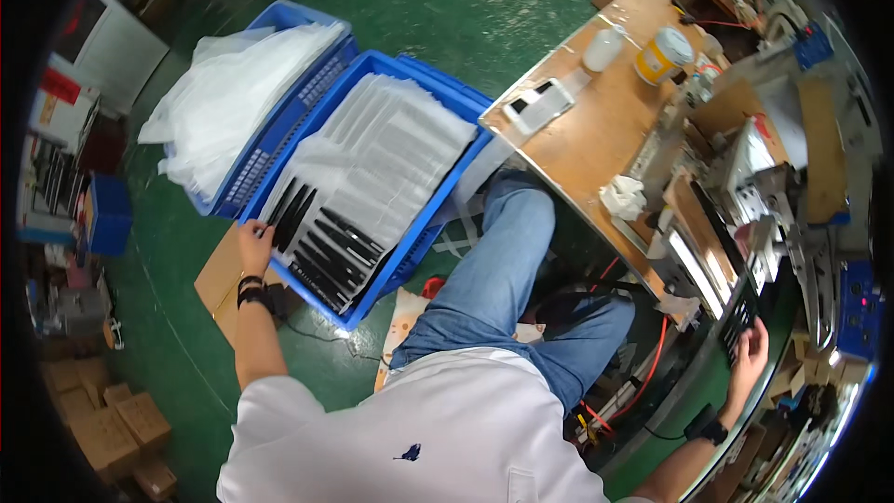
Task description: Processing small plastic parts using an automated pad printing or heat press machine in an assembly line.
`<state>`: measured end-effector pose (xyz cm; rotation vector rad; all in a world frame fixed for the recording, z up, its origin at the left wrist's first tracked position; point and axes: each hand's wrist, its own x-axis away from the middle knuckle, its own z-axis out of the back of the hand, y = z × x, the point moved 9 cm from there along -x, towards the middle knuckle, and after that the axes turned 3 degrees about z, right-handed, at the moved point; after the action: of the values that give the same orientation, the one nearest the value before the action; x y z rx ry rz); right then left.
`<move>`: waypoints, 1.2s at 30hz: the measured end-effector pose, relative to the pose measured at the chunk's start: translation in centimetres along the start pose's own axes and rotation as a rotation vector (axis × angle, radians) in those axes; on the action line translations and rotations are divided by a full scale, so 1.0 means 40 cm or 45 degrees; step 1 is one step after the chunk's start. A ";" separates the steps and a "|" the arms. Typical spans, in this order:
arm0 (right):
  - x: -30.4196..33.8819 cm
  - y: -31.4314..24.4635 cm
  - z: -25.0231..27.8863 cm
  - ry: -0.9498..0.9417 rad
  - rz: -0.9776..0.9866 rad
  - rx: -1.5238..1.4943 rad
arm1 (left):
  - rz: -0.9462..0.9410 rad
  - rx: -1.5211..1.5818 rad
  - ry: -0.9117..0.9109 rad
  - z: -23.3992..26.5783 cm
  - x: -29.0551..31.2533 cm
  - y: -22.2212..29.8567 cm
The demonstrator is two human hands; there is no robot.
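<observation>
My left hand (255,248) reaches to the near left corner of a blue plastic crate (380,296). Its fingers are closed at the end of a long black strip-like part (296,212) lying in the crate. Several similar black parts (333,256) lie side by side there, on sheets of whitish translucent wrapping (391,135). Off to the right, my right hand (748,356) has its fingers bent round the lower end of a black slotted strip (738,315), beside the bench machine. The palm hides part of this grip.
A second blue crate (244,177) heaped with white film (237,79) stands at the left. The wooden bench (582,144) carries a phone (540,107), a bottle (603,48), a yellow-and-white tub (664,56) and crumpled tissue (623,196). A metal machine (759,186) stands right; red hose (649,368) hangs below.
</observation>
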<state>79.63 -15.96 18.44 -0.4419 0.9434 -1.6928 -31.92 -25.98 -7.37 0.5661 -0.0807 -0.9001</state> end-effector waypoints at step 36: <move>0.107 0.019 0.174 0.584 0.048 0.150 | -0.204 -0.383 -0.053 -0.001 0.144 0.343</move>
<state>83.55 -22.52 21.40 0.0504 1.1606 -1.8407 -18.44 -23.68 -1.53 0.2758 0.0631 -1.0571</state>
